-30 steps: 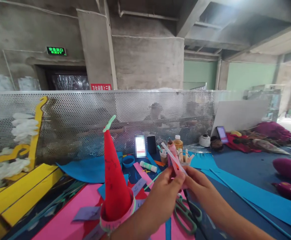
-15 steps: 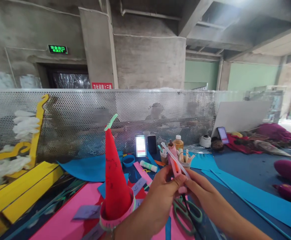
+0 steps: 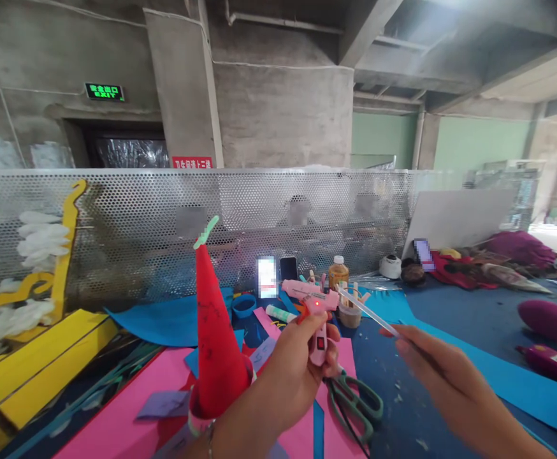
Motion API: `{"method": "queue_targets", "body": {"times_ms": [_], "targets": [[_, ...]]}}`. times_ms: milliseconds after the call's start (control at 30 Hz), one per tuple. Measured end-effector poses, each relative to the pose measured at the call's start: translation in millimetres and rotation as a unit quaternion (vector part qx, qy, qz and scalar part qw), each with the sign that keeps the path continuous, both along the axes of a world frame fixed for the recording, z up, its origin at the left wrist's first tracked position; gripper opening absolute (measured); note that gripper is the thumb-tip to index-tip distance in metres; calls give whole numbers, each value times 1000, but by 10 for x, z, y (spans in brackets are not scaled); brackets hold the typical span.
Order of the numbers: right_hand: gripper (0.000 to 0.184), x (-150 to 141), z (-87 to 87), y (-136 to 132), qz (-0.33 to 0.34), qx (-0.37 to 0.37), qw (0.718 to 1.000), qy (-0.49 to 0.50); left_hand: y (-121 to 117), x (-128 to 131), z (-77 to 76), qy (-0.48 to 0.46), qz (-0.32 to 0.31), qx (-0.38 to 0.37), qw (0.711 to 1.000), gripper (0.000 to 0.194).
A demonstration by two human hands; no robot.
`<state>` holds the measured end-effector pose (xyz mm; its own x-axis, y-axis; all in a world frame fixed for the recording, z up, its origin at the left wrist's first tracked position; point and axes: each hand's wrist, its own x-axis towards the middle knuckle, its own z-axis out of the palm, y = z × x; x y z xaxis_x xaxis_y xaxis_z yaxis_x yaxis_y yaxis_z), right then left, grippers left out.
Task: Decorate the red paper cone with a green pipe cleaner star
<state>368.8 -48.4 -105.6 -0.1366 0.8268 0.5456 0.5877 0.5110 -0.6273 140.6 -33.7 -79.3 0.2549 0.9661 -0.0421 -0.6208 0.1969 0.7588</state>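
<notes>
Daylight glares in from the upper right, edges bow, and the right hand [image 3: 443, 376] seems slightly blurred.

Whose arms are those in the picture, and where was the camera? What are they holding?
A person wore this camera on their head, so you see what they see. The arms are that person's own. The left hand grips a pink plastic glue gun. The right hand pinches a thin clear glue stick. Nearby are a red paper cone, green-handled scissors, bright pink paper and blue paper.
</notes>
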Motion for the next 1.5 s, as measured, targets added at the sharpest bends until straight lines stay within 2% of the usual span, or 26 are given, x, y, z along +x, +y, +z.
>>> {"method": "queue_targets", "body": {"times_ms": [133,267,500,600,733,800,900,1033,1133,1300,1500], "targets": [[43,127,41,38,-24,27,998,-45,19,-43,4,-23,-28,22,999,20],[42,172,40,36,-31,45,996,-77,5,-71,34,-40,-38,10,998,25],[38,213,-25,87,-56,80,983,-154,-16,-62,30,-13,-41,21,999,29],[38,251,30,76,-84,128,967,-205,-26,-61,18,24,-35,55,998,26],[39,336,186,43,-149,223,926,-267,-23,-60,-37,81,-8,124,989,23],[39,372,250,47,-152,241,917,-279,-10,-61,-73,94,-7,146,985,22],[38,386,294,64,-111,213,933,-269,16,-69,-106,92,-8,168,982,22],[37,348,294,44,-19,93,969,-227,39,-95,-87,103,-30,200,974,26],[40,331,298,6,17,31,979,-200,41,-111,-62,117,-48,211,969,26],[41,338,312,16,24,20,983,-180,34,-123,-50,134,-52,202,969,26],[34,285,286,68,38,21,984,-176,53,-153,-55,114,-80,217,966,34]]}}
